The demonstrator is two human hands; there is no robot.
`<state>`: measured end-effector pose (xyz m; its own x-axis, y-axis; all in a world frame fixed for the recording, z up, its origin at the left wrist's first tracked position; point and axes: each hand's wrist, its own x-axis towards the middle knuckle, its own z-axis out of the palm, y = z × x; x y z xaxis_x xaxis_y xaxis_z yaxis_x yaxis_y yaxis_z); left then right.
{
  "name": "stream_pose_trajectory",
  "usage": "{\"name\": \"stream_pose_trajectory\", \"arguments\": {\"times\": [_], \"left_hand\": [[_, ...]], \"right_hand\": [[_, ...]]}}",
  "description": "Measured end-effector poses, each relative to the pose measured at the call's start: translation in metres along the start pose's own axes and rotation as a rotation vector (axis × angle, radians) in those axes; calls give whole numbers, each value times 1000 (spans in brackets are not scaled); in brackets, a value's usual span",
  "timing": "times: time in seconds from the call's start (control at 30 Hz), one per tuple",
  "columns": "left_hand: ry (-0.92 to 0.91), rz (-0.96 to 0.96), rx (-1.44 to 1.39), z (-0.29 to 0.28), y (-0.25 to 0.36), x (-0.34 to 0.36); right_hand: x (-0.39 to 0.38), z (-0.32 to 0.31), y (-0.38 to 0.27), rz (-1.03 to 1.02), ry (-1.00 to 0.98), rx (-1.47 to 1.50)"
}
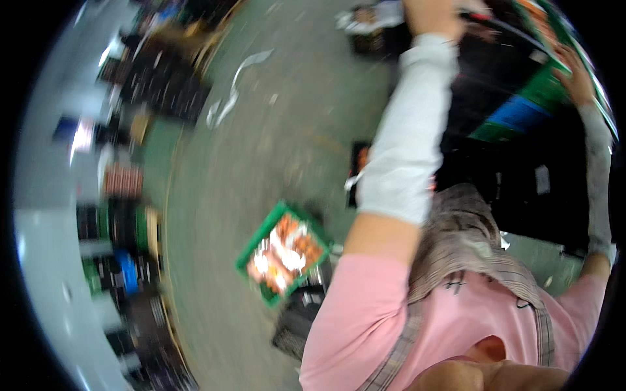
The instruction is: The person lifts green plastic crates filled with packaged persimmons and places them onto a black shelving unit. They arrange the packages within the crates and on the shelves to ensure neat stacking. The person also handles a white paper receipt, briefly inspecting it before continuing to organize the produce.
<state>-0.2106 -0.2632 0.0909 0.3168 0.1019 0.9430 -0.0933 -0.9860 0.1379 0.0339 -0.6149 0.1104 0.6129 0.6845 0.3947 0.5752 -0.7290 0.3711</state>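
My left hand (433,16) reaches to the top edge beside stacked dark crates (482,72); its fingers are cut off by the frame, so what they hold is hidden. My right hand (575,78) is at the upper right, its fingers against the side of a green crate (541,91) and apparently gripping it. That crate has a blue band (518,114) and sits high among the dark crates. Both forearms are raised and wear pale sleeve covers. The picture is blurred by motion.
A green crate (254,251) of orange items in clear wrap sits low, beside black crates (293,326). A white strip (235,85) lies on the floor. Stacks of dark crates (160,81) and pallets line the left side. Another dark container (365,42) stands at the top.
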Motion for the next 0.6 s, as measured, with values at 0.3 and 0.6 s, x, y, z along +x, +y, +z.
{"name": "stream_pose_trajectory", "arguments": {"times": [0.3, 0.6], "left_hand": [[-249, 3, 443, 4, -27, -15], [-165, 169, 402, -11, -51, -10]], "right_hand": [[-100, -31, 75, 283, -29, 144], [-44, -25, 63, -126, -122, 315]]}}
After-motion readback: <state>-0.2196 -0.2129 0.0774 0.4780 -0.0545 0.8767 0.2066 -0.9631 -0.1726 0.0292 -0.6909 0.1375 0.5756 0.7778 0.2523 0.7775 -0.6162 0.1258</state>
